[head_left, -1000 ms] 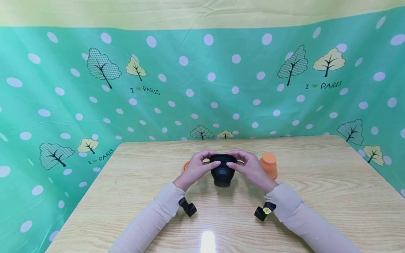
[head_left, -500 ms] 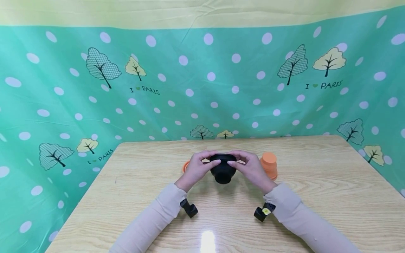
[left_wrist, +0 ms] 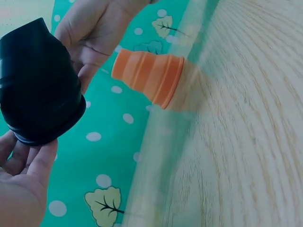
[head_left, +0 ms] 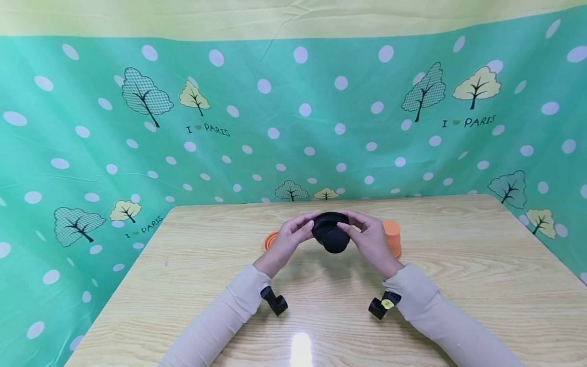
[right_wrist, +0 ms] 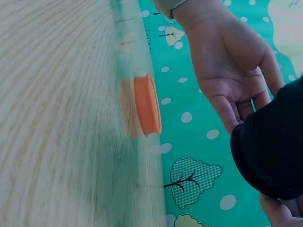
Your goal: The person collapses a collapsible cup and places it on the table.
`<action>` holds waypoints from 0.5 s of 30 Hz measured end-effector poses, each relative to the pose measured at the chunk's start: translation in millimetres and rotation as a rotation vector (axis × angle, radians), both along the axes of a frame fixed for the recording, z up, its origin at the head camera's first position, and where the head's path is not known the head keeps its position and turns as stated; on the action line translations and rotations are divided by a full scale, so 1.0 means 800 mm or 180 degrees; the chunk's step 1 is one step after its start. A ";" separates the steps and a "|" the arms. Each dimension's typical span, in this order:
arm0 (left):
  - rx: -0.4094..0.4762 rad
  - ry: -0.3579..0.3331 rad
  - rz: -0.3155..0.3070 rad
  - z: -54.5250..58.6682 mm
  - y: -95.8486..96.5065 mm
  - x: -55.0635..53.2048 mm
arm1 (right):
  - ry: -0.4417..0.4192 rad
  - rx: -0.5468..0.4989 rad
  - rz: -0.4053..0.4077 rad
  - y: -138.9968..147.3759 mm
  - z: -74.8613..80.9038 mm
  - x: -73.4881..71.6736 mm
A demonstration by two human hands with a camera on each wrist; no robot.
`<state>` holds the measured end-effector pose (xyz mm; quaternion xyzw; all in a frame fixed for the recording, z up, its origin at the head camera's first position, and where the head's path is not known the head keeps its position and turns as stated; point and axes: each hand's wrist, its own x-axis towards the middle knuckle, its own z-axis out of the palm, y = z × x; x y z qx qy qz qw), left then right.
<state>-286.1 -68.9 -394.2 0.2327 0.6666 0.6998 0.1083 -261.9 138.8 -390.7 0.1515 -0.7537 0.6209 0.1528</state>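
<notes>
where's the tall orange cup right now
In the head view, the tall orange cup stands on the table, right of the black cup and just beyond the right hand, which partly hides it.

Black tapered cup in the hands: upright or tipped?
Tipped: in the head view, the black tapered cup points its narrow end toward the camera, with its wider end behind.
</notes>
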 end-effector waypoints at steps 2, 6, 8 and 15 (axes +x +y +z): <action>0.0031 -0.0020 -0.0028 0.000 0.000 0.000 | -0.0012 -0.0009 -0.0035 0.001 0.003 0.001; -0.0048 0.0091 0.0042 -0.001 0.002 -0.002 | 0.0025 0.0008 0.0002 -0.003 0.018 0.012; -0.0105 0.0170 0.0107 -0.002 0.003 -0.002 | 0.0074 0.0013 0.0002 -0.005 0.023 0.016; -0.0242 0.0363 0.0417 -0.001 0.012 0.000 | 0.0076 0.0032 -0.0062 -0.003 0.005 0.004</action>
